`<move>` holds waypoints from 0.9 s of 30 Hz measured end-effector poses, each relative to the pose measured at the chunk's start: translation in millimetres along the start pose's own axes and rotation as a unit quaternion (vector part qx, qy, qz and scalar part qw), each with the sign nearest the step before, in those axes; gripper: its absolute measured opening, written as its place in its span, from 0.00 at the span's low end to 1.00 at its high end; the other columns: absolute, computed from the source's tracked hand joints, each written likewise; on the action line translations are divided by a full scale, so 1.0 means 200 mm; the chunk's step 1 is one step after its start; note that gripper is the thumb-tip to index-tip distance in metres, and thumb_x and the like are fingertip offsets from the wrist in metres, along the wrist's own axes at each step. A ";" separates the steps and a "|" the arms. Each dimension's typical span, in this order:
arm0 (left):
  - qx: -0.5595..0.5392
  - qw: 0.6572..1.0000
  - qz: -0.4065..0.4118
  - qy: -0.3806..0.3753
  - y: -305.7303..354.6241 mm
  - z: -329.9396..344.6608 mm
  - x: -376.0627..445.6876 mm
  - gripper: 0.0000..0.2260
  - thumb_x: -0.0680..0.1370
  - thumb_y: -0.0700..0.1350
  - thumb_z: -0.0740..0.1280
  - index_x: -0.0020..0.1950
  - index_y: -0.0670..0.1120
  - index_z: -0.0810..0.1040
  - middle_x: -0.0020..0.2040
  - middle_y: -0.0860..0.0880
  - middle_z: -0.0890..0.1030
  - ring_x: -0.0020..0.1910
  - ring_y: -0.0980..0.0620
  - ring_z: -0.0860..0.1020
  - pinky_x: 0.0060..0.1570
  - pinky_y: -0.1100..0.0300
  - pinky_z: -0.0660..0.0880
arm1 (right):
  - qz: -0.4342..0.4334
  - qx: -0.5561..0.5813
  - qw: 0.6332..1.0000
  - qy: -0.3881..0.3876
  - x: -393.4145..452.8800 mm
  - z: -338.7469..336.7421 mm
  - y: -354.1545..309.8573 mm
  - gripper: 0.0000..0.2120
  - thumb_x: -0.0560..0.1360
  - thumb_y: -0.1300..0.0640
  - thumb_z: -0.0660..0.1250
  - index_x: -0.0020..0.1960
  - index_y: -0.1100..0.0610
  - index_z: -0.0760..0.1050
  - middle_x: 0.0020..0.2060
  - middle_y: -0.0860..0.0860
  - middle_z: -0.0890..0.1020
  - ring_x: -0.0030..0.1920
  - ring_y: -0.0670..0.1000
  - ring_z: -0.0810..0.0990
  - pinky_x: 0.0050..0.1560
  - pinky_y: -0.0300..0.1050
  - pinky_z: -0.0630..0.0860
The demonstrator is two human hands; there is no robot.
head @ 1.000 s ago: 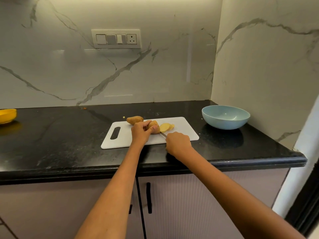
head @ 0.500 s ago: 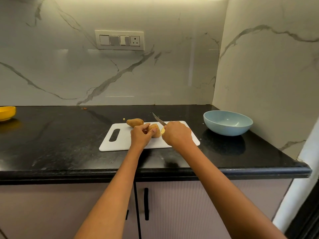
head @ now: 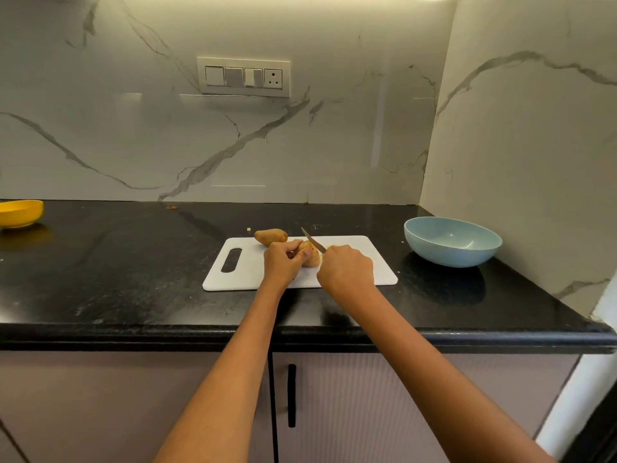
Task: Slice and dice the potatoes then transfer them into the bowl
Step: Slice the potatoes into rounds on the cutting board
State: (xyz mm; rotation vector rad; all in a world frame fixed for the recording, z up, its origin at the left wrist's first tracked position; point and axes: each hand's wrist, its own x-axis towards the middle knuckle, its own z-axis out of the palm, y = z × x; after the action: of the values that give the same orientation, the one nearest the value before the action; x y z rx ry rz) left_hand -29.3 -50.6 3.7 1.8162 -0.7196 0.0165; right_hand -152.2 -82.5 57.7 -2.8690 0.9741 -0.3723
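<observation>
Fingers (head: 302, 252) of the left hand (head: 282, 264) pinch the brown part-cut potato (head: 311, 258) on the white plastic cutting board (head: 247, 269). Its long axis seems to run left to right. The right hand (head: 345, 270) grips a steel knife (head: 313, 243), blade pointing up-left over it. A whole brown potato (head: 270, 236) lies lengthwise at the board's far edge. A pale blue bowl (head: 452, 245) sits right on the black bench (head: 100, 279). No writing is legible.

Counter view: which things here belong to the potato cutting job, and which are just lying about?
Job: cutting board; potato being cut, held by left hand; knife in right hand; whole potato; blue bowl.

Lying about: yellow bowl; small scrap on counter.
</observation>
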 end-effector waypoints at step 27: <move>0.016 0.999 0.004 0.027 0.00 0.01 -0.01 0.17 0.75 0.42 0.69 0.63 0.37 0.75 0.60 0.40 0.78 0.60 0.45 0.75 0.57 0.64 0.68 | 0.014 0.015 0.997 -0.072 0.07 0.11 0.05 0.13 0.80 0.58 0.56 0.62 0.59 0.71 0.58 0.55 0.77 0.58 0.54 0.76 0.54 0.43 0.70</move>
State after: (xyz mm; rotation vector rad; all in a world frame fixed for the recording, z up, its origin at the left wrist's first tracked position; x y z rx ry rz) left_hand -31.7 -51.1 2.6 1.8371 -0.6927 0.0825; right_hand -142.1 -99.1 36.6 -2.8065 0.9750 -0.1741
